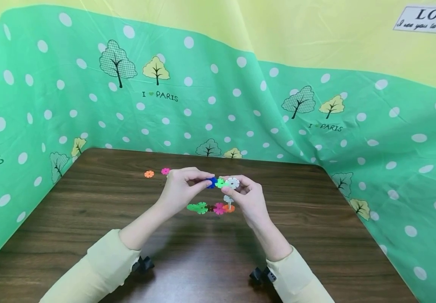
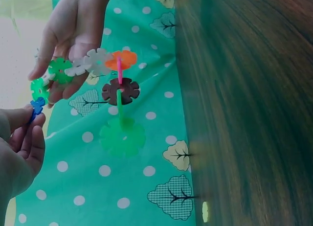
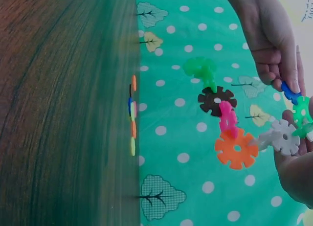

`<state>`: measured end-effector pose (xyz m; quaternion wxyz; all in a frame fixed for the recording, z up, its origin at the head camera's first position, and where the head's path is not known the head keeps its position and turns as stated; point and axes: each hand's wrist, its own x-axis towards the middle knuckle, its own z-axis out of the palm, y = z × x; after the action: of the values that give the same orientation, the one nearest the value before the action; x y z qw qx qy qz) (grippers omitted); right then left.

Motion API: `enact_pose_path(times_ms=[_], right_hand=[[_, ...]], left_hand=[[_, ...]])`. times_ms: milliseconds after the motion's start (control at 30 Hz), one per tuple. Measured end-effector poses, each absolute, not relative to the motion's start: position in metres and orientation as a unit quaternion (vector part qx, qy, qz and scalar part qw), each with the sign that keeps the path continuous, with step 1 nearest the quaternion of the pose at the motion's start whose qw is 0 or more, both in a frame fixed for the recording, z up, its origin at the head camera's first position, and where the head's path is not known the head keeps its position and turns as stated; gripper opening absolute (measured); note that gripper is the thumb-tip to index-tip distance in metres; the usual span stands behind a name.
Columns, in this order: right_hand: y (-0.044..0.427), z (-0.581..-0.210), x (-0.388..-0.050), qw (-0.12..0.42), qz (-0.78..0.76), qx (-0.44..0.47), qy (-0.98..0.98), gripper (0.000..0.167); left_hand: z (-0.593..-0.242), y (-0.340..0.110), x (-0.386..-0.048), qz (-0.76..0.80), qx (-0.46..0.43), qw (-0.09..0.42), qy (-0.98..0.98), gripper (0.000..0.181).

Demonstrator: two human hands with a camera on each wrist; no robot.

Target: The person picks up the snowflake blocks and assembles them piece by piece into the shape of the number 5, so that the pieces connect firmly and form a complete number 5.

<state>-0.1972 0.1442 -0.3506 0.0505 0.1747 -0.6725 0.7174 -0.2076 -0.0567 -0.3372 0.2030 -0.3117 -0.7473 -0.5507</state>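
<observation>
A chain of notched plastic discs hangs in the air between both hands. The left hand (image 1: 182,189) pinches a blue disc (image 1: 212,182) at one end, touching a green disc (image 2: 39,90). Around the green and white part, the right hand (image 1: 252,202) holds the chain between thumb and fingers, by a white disc (image 3: 285,137). From there the chain runs through white pieces to an orange disc (image 3: 236,148), a pink disc (image 3: 228,119), a brown disc (image 2: 121,91) and green discs (image 2: 122,137) at the free end.
On the brown table (image 1: 89,210), loose orange (image 1: 149,174) and pink (image 1: 165,171) discs lie behind the left hand. The right wrist view shows several loose discs edge-on at the table's far side. A green dotted cloth (image 1: 210,101) surrounds the table.
</observation>
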Motion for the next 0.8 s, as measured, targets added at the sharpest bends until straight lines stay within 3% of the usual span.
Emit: enact_pose_path(times_ms=[300, 633, 800], right_hand=[[0.146, -0.353, -0.199, 0.051, 0.725, 0.160, -0.667, 0.029], [0.154, -0.350, -0.203, 0.030, 0.712, 0.198, -0.673, 0.028], [0.155, -0.349, -0.202, 0.026, 0.681, 0.219, -0.698, 0.040]], left_hand=[[-0.339, -0.051, -0.208, -0.577, -0.308, 0.194, -0.731, 0.015], [-0.339, -0.052, -0.208, -0.588, -0.279, 0.142, -0.746, 0.019], [-0.341, -0.051, -0.209, -0.601, -0.280, 0.119, -0.739, 0.016]])
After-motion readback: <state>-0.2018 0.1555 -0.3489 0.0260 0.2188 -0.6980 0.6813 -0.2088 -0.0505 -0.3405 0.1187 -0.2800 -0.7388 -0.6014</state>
